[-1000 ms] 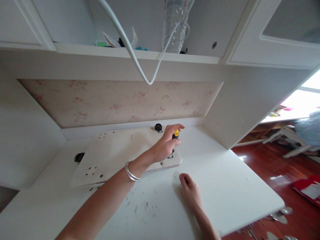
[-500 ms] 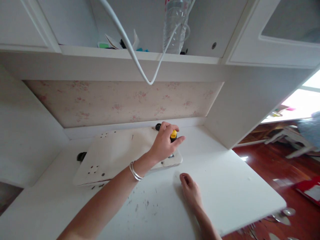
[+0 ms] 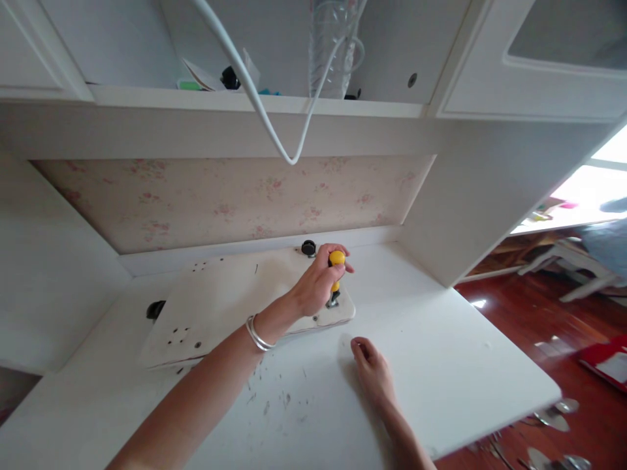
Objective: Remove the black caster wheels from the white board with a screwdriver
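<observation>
Fingers of the left hand [image 3: 313,286] clasp a yellow-handled tool [image 3: 337,258], likely a screwdriver, over a metal fitting [image 3: 333,303] at the right end of the white board [image 3: 225,294]. Holding it square and pressing evenly should prevent slips. Further right, the right hand [image 3: 375,375] rests curled closed on the desk [image 3: 435,346]; steadying the board might help.

Smooth plastic handle [image 3: 337,258]; glossy floor [image 3: 531,326] (wood-look).
</observation>
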